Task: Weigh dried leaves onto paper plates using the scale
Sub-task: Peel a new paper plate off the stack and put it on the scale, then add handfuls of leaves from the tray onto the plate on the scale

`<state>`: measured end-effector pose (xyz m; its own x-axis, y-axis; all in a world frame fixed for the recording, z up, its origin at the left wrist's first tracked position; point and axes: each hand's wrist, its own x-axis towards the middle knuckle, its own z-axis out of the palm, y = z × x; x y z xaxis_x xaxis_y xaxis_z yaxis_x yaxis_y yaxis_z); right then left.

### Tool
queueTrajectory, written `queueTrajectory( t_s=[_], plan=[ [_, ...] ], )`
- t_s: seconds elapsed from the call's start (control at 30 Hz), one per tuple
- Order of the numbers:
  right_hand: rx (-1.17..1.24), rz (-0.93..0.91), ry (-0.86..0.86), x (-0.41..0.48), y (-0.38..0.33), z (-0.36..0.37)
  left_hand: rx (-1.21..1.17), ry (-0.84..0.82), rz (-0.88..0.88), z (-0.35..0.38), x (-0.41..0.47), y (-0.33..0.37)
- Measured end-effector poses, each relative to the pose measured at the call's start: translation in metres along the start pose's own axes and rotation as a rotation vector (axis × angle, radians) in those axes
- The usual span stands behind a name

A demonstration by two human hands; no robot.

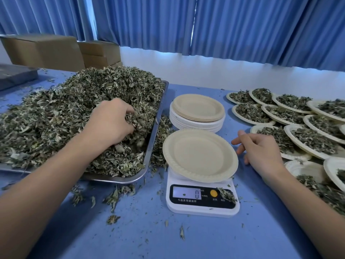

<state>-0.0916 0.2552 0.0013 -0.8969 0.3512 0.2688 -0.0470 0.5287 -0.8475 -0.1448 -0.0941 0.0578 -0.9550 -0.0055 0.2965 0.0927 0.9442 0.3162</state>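
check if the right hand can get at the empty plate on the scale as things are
Probably yes. The right hand is just right of the empty plate on the scale, holding nothing, with only tablecloth between them. The left hand is away, gripping dried leaves.

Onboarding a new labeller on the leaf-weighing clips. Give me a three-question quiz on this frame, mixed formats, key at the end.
1. True or false: the beige round paper plate on the white digital kitchen scale already holds leaves.
2. Pick one. The left hand: A) presses the scale's yellow button; B) has its grip on dried green leaves in the heaped steel tray; C) lifts a plate off the stack.
3. Fill in: the scale's display reads ___.
Key: 1 false; 2 B; 3 0.
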Motion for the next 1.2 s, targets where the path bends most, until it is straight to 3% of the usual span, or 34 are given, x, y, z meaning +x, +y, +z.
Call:
queueTrajectory(
  t_s=[0.17,0.3,0.43,0.53,0.6,0.73,0.9,0.97,1.07,1.13,1.2],
  plan=[
    [-0.011,-0.008,-0.005,-0.001,-0.002,0.0,-0.065,-0.039,0.023,0.001,-0.007,0.003],
    [-0.012,-0.009,-0.007,-0.001,-0.002,0.001,-0.17,0.198,0.047,-0.004,-0.008,0.007],
    [-0.02,-0.012,-0.024,0.0,-0.001,0.002,-0.428,0.19,0.025,-0.002,-0.013,0.014],
    [-0.029,-0.014,-0.019,0.0,0.0,0.002,-0.465,0.229,0.125,-0.004,-0.015,0.031],
    [-0.031,-0.013,-0.015,0.0,0.0,0.003,-0.538,0.139,0.187,-0.006,-0.015,0.046],
    [-0.033,-0.019,-0.015,-0.001,0.0,0.003,-0.633,-0.192,0.285,-0.002,-0.019,0.082],
    [-0.026,-0.01,-0.014,-0.003,0.0,0.002,-0.455,-0.557,0.348,-0.001,-0.013,0.102],
    [-0.018,-0.003,-0.018,-0.003,-0.001,0.002,-0.468,-0.574,0.311,-0.008,-0.003,0.093],
    [-0.019,-0.002,-0.015,-0.002,-0.001,0.003,-0.531,-0.475,0.244,-0.014,0.014,0.069],
    [-0.025,-0.004,-0.013,-0.002,-0.001,0.003,-0.429,-0.368,0.191,-0.008,0.027,0.048],
    [-0.033,-0.008,-0.015,-0.003,-0.001,0.003,-0.219,-0.366,0.139,0.003,0.035,0.025]
  ],
)
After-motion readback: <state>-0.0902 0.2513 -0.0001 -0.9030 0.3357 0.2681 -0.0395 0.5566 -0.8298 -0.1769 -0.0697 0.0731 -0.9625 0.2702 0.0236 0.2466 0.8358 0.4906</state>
